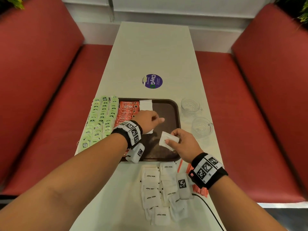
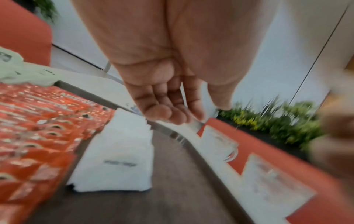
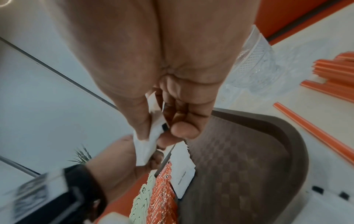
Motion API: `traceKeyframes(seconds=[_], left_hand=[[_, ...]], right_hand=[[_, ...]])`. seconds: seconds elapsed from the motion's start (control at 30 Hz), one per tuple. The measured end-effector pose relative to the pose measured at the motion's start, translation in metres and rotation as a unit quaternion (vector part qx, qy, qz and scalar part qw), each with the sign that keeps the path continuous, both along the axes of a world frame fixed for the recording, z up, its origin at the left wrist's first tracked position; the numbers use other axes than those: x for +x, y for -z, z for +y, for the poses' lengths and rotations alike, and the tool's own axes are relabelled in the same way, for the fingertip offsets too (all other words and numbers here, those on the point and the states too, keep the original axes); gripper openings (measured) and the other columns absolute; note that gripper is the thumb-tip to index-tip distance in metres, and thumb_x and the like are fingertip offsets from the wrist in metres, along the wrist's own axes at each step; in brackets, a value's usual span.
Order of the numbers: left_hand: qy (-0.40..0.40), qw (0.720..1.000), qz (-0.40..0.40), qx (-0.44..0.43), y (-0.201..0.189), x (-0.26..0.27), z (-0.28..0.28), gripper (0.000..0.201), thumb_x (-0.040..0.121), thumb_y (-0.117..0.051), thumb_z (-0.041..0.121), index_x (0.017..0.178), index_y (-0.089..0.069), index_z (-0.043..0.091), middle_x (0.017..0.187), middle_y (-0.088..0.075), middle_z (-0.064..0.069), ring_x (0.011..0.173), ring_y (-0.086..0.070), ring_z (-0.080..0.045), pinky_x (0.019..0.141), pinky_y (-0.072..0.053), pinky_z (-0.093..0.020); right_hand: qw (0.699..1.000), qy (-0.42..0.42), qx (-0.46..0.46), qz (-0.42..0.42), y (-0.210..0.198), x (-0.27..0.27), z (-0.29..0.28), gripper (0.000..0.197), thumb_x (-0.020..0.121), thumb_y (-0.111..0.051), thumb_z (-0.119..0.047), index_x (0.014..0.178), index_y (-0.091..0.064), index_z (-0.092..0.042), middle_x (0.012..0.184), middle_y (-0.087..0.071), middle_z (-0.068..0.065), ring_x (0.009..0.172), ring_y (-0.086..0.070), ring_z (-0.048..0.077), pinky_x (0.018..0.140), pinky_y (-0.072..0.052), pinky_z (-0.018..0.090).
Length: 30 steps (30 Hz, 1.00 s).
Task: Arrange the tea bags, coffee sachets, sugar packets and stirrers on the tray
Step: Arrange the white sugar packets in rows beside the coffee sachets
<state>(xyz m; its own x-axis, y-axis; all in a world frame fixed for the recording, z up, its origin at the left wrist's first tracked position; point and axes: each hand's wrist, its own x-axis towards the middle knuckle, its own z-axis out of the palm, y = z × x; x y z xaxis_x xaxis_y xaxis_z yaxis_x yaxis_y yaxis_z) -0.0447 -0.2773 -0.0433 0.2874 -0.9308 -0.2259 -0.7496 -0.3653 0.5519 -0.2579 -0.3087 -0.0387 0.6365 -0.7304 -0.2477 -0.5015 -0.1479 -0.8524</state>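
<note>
A brown tray (image 1: pixel 168 114) holds rows of green tea bags (image 1: pixel 100 117), red coffee sachets (image 1: pixel 126 110) and a short row of white sugar packets (image 1: pixel 146 105). My left hand (image 1: pixel 148 120) hovers over that row with loosely curled fingers and holds nothing (image 2: pixel 172 109). Above the tray's near right part, my right hand (image 1: pixel 180 140) pinches a few white sugar packets (image 1: pixel 166 140) between thumb and fingers (image 3: pixel 159 136). More loose sugar packets (image 1: pixel 158 189) lie on the table in front of the tray. Orange stirrers (image 1: pixel 200 190) lie under my right wrist.
Two glass cups (image 1: pixel 190 105) (image 1: pixel 202 126) stand just right of the tray. A round purple sticker (image 1: pixel 152 81) sits mid-table. Red bench seats (image 1: pixel 50 97) flank the white table (image 1: pixel 153 47). A black cable (image 1: pixel 210 210) runs from my right wrist.
</note>
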Motion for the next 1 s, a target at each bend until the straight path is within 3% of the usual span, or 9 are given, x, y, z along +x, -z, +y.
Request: traceKeyframes(seconds=[0.1,0.23,0.33,0.43,0.53,0.6,0.67,0.83,1.0], left_hand=[[0.057,0.993,0.094,-0.032,-0.021,-0.012,0.024,0.027,0.087,-0.062,0.061,0.092,-0.069,0.035,0.083,-0.067,0.014,0.079,-0.061,-0.002,0.071,-0.049,-0.024],[0.109,0.991,0.069,-0.020,-0.019,-0.015,0.042,0.015,0.087,-0.072,0.041,0.098,-0.073,0.031,0.078,-0.064,0.018,0.072,-0.057,0.001,0.065,-0.039,-0.018],[0.059,0.996,0.068,-0.029,-0.011,-0.005,0.045,0.009,0.090,-0.071,0.031,0.098,-0.073,0.027,0.080,-0.063,0.017,0.076,-0.057,-0.003,0.065,-0.039,-0.019],[-0.052,0.998,0.017,-0.035,-0.001,0.017,0.044,0.011,0.093,-0.068,0.030,0.100,-0.072,0.023,0.081,-0.061,0.012,0.077,-0.057,-0.009,0.068,-0.042,-0.024],[-0.107,0.994,-0.034,0.010,0.011,0.034,0.040,0.015,0.091,-0.069,0.032,0.102,-0.072,0.021,0.088,-0.065,0.006,0.088,-0.061,-0.017,0.080,-0.049,-0.032],[-0.094,0.992,-0.056,0.059,0.016,0.037,0.036,0.020,0.091,-0.069,0.032,0.107,-0.072,0.020,0.101,-0.069,0.000,0.097,-0.063,-0.020,0.086,-0.050,-0.032],[-0.070,0.990,-0.075,0.096,0.020,0.036,0.031,0.025,0.092,-0.068,0.033,0.112,-0.072,0.019,0.109,-0.069,-0.001,0.101,-0.062,-0.020,0.084,-0.048,-0.029],[-0.057,0.980,-0.140,0.133,0.030,0.033,0.021,0.028,0.089,-0.067,0.044,0.106,-0.073,0.023,0.106,-0.069,0.002,0.092,-0.060,-0.018,0.075,-0.047,-0.028],[-0.052,0.963,-0.203,0.168,0.034,0.026,0.014,0.038,0.086,-0.064,0.054,0.107,-0.068,0.022,0.100,-0.068,0.001,0.095,-0.064,-0.022,0.085,-0.056,-0.038]], right_hand=[[1.000,-0.011,-0.012,-0.004,0.001,0.004,0.000,0.017,0.088,-0.076,-0.025,0.091,-0.061,-0.018,0.087,-0.068,0.007,0.074,-0.068,0.025,0.067,-0.059,0.040],[1.000,-0.022,0.001,-0.013,0.002,0.007,0.001,0.018,0.087,-0.077,-0.023,0.091,-0.061,-0.016,0.085,-0.069,0.008,0.064,-0.064,0.014,0.059,-0.055,0.027],[1.000,-0.021,0.006,-0.003,0.005,0.004,0.001,0.022,0.085,-0.079,-0.024,0.094,-0.059,-0.020,0.087,-0.070,0.002,0.071,-0.066,0.015,0.064,-0.055,0.027],[0.993,-0.075,-0.052,0.075,0.008,-0.006,0.004,0.022,0.084,-0.078,-0.027,0.095,-0.059,-0.023,0.084,-0.066,-0.006,0.074,-0.060,0.009,0.071,-0.049,0.024],[0.962,-0.176,-0.112,0.175,0.010,-0.016,0.012,0.022,0.088,-0.073,-0.034,0.103,-0.061,-0.023,0.093,-0.061,-0.007,0.084,-0.059,0.013,0.078,-0.051,0.029],[0.932,-0.248,-0.137,0.226,0.012,-0.021,0.018,0.028,0.091,-0.068,-0.038,0.115,-0.062,-0.024,0.102,-0.055,-0.009,0.092,-0.055,0.011,0.082,-0.047,0.026],[0.904,-0.298,-0.147,0.268,0.015,-0.024,0.023,0.035,0.095,-0.063,-0.041,0.126,-0.061,-0.025,0.111,-0.053,-0.006,0.100,-0.054,0.013,0.087,-0.044,0.026],[0.854,-0.356,-0.166,0.342,0.025,-0.030,0.034,0.047,0.098,-0.056,-0.040,0.142,-0.052,-0.023,0.126,-0.052,0.004,0.113,-0.055,0.024,0.094,-0.049,0.037],[0.841,-0.359,-0.184,0.360,0.030,-0.036,0.037,0.047,0.100,-0.051,-0.037,0.145,-0.050,-0.023,0.129,-0.051,0.006,0.118,-0.052,0.026,0.096,-0.049,0.039]])
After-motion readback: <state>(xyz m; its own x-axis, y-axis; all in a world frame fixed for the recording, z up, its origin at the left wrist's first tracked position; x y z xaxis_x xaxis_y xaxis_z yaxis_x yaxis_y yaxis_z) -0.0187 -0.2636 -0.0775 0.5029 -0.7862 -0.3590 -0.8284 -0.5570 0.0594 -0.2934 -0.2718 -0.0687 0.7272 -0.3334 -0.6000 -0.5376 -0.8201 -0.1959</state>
